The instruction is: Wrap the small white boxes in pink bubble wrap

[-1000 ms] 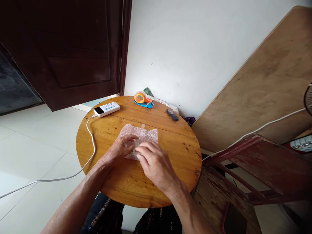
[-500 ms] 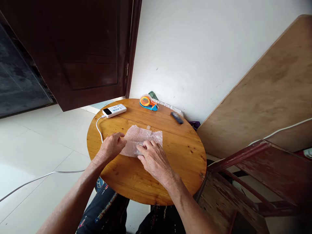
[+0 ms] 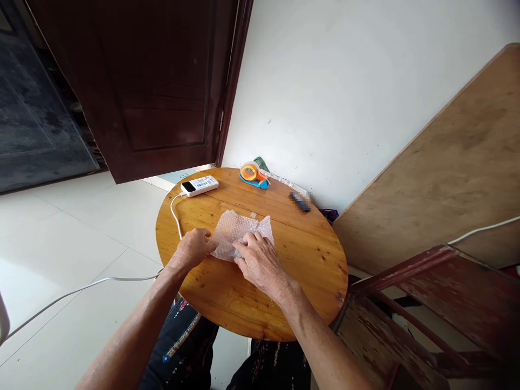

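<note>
A sheet of clear bubble wrap (image 3: 238, 230) lies on the round wooden table (image 3: 300, 271). My left hand (image 3: 195, 249) rests at its left edge, fingers curled and pinching the wrap's corner. My right hand (image 3: 258, 259) lies on the near right part of the sheet, fingers spread and pressing it flat. Whether anything is under the wrap is hidden.
A white power bank (image 3: 199, 186) with a white cable (image 3: 122, 279) sits at the table's far left. An orange and blue tape dispenser (image 3: 252, 175) and a small dark object (image 3: 299, 202) lie near the wall. A dark door, a leaning wooden board and a red wooden frame (image 3: 426, 292) surround the table.
The view has shifted, so the table sits further right in frame. My left hand slid from on top of the wrap to its left edge; my right hand stays pressing it.
</note>
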### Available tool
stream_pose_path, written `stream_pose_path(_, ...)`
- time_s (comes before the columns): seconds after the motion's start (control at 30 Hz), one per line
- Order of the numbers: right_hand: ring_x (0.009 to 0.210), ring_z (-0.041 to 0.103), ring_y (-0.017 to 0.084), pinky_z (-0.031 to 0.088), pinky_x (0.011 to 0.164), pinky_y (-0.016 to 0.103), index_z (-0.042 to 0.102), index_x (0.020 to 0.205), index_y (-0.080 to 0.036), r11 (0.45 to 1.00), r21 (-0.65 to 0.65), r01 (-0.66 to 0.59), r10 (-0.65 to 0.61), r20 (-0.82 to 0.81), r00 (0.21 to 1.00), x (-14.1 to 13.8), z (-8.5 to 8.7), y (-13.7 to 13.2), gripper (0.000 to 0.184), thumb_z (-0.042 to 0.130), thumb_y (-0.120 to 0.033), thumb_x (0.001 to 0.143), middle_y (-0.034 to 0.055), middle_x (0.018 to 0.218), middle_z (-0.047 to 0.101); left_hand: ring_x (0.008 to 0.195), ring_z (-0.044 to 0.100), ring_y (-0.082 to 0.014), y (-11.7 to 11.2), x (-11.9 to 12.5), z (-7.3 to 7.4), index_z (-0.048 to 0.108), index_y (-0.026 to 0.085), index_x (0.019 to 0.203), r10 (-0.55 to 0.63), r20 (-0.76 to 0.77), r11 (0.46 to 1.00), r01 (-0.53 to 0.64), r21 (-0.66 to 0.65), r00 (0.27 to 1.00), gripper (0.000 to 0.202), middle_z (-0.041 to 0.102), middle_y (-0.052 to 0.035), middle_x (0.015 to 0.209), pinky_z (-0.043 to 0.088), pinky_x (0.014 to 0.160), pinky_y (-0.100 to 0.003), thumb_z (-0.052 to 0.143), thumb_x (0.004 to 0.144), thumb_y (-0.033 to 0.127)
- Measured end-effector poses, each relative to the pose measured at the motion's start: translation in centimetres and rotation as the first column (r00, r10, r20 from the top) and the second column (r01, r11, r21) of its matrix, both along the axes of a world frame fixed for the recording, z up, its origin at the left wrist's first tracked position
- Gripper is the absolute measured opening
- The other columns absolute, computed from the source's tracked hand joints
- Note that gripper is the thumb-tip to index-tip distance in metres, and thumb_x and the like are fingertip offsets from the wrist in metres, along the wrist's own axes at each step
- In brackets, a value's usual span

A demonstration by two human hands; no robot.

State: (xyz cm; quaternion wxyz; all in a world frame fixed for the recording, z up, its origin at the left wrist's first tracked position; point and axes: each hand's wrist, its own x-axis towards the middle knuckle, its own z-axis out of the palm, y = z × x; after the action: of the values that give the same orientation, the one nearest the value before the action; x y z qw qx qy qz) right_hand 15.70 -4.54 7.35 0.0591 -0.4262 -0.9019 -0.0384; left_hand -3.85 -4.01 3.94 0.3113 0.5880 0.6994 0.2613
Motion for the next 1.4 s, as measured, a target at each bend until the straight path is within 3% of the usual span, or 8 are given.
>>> stream_pose_path(0.2,0.099,0.053,0.027,0.043,0.083,0.038,0.066,0.096,-0.02,1.0,0.012,0.013,-0.014,0.031,0.999,-0.1,0.0,0.1,0.012,0.067,-0.019,0.084,0.0096,0.1,0.061,0.046,0.048,-0.0096,0.0,2.5,0.1,0.055,0.017,0.074,-0.005,0.526,1.0,-0.003,0.015,0.851,0.015,0.053,0.0049,0.056,0.036,0.044,-0.02,0.055,0.075,0.032)
stream_pose_path(0.33,0.101,0.056,0.027,0.042,0.086,0.038,0.058,0.109,-0.015,0.996,-0.036,0.08,-0.082,-0.055,0.995,-0.3,0.3,0.1,0.03,0.07,-0.017,0.081,0.012,0.104,0.066,0.045,0.049,-0.0095,0.2,4.8,0.3,0.056,0.017,0.075,-0.063,0.597,0.998,0.062,0.023,0.8,0.012,0.053,0.005,0.053,0.036,0.044,-0.019,0.058,0.072,0.028)
stream_pose_path(0.57,0.107,0.062,0.024,0.044,0.092,0.036,0.055,0.118,-0.02,0.985,-0.175,0.0,-0.069,-0.388,0.919,3.0,0.4,-0.5,0.041,0.06,-0.007,0.08,0.009,0.114,0.068,0.055,0.043,-0.0099,-0.5,5.1,2.6,0.062,0.015,0.07,-0.354,0.299,0.935,0.34,0.098,0.886,0.012,0.049,0.0046,0.058,0.029,0.05,-0.021,0.05,0.067,0.014)
stream_pose_path(0.67,0.112,0.06,0.024,0.046,0.095,0.04,0.058,0.121,-0.02,0.977,-0.14,0.164,-0.215,-0.57,0.793,5.7,-0.6,-1.2,0.039,0.055,-0.014,0.082,0.0106,0.122,0.066,0.053,0.037,-0.0094,-0.5,5.2,3.2,0.054,0.016,0.057,-0.434,0.1,0.898,0.422,0.121,0.895,0.015,0.039,0.0051,0.053,0.023,0.051,-0.024,0.048,0.069,0.01)
stream_pose_path(0.77,0.092,0.067,0.024,0.052,0.08,0.038,0.061,0.118,-0.019,0.89,-0.284,0.357,-0.455,-0.616,0.643,7.9,-2.3,-1.6,0.038,0.059,-0.032,0.082,0.011,0.111,0.069,0.054,0.044,-0.0114,-0.4,5.7,3.0,0.057,0.017,0.056,-0.425,-0.131,0.889,0.44,0.124,0.896,0.019,0.045,0.0028,0.053,0.026,0.053,-0.025,0.05,0.073,0.01)
stream_pose_path(0.9,0.079,0.069,0.023,0.052,0.073,0.035,0.057,0.125,-0.015,0.782,-0.507,0.363,-0.619,-0.561,0.55,8.7,-4.1,-1.4,0.054,0.063,-0.045,0.081,0.0106,0.099,0.073,0.081,0.061,-0.0213,-0.4,6.2,2.2,0.072,0.019,0.079,-0.365,-0.346,0.874,0.446,0.192,0.864,0.016,0.065,-0.0072,0.087,0.043,0.068,-0.028,0.056,0.08,0.017)
stream_pose_path(1.07,0.076,0.068,0.024,0.048,0.067,0.032,0.049,0.135,-0.012,0.761,-0.521,0.387,-0.645,-0.542,0.538,6.9,-4.7,-0.2,0.066,0.063,-0.046,0.08,0.0051,0.08,0.071,0.095,0.062,-0.024,0.0,5.6,1.0,0.074,0.017,0.087,-0.421,-0.369,0.789,0.536,0.302,0.828,0.018,0.064,-0.0106,0.102,0.049,0.085,-0.033,0.058,0.079,0.015)
stream_pose_path(1.4,0.062,0.06,0.017,0.043,0.058,0.026,0.061,0.118,-0.017,0.781,-0.458,0.425,-0.624,-0.591,0.511,5.0,-5.7,1.2,0.045,0.059,-0.019,0.072,-0.0045,0.061,0.062,0.096,0.064,-0.0251,0.4,5.8,-0.1,0.073,0.018,0.101,-0.416,-0.296,0.806,0.499,0.317,0.86,0.029,0.063,-0.0107,0.105,0.052,0.086,-0.034,0.061,0.075,0.017)
